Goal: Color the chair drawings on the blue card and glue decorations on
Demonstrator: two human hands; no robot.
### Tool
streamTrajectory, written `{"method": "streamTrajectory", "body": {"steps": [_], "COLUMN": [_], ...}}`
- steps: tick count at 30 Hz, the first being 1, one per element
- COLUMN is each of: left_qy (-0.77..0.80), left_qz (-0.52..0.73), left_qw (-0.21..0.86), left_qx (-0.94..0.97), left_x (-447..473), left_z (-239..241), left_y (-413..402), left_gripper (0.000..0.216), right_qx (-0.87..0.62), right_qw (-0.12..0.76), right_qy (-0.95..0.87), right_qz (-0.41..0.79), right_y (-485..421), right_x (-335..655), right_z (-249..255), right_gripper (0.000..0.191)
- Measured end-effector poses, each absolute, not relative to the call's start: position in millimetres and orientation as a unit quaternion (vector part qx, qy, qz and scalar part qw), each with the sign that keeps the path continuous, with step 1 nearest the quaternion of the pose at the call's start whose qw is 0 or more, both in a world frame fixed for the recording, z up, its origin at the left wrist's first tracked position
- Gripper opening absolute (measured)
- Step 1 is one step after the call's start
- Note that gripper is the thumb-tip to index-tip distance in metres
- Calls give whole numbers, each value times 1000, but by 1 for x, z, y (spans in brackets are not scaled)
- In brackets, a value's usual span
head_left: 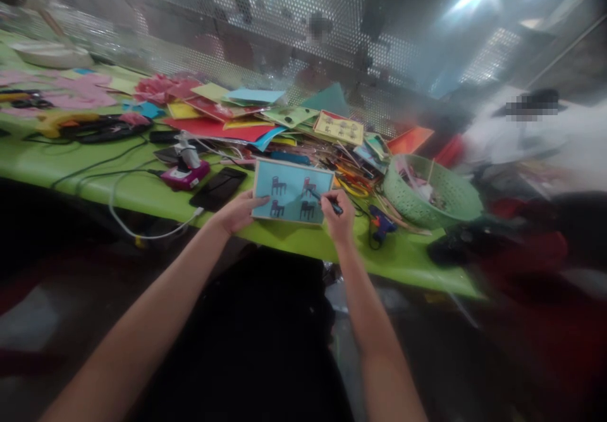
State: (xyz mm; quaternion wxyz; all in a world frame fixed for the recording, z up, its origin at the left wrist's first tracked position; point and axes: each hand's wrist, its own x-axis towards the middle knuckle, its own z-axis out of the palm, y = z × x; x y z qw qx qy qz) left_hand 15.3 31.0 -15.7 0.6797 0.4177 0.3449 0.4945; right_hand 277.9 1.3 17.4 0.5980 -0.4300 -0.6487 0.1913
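Observation:
A light blue card [290, 190] with several small chair pictures lies at the near edge of the green table [142, 191]. My left hand [237, 212] grips the card's lower left corner, thumb on top. My right hand [337, 214] is closed round a dark pen [327, 202]. The pen's tip rests on the card near its lower right chair picture.
A black phone [219, 188] and a pink device [186, 173] with cables lie left of the card. A green perforated basket [429, 192] and a blue glue gun [380, 223] sit to the right. Coloured paper sheets [222, 113] pile up behind. A person in white is at far right.

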Motion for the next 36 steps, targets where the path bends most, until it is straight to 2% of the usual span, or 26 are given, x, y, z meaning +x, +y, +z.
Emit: {"method": "streamTrajectory", "body": {"steps": [14,26,36], "left_qy": [346,346,347], "left_qz": [497,499,495], "left_qw": [680,680,677], "left_qx": [413,411,420], "left_x": [16,17,15], "left_z": [-15,-14,-17], "left_y": [31,31,33], "left_gripper": [38,41,40], "right_qx": [-430,-417,-434], "right_qw": [622,587,606], "right_qy": [-624,-663,-639], "right_qz": [196,208,191], "right_y": [2,-1,2], "right_x": [278,274,275], "right_z": [18,22,19], "right_gripper": [9,11,11]}}
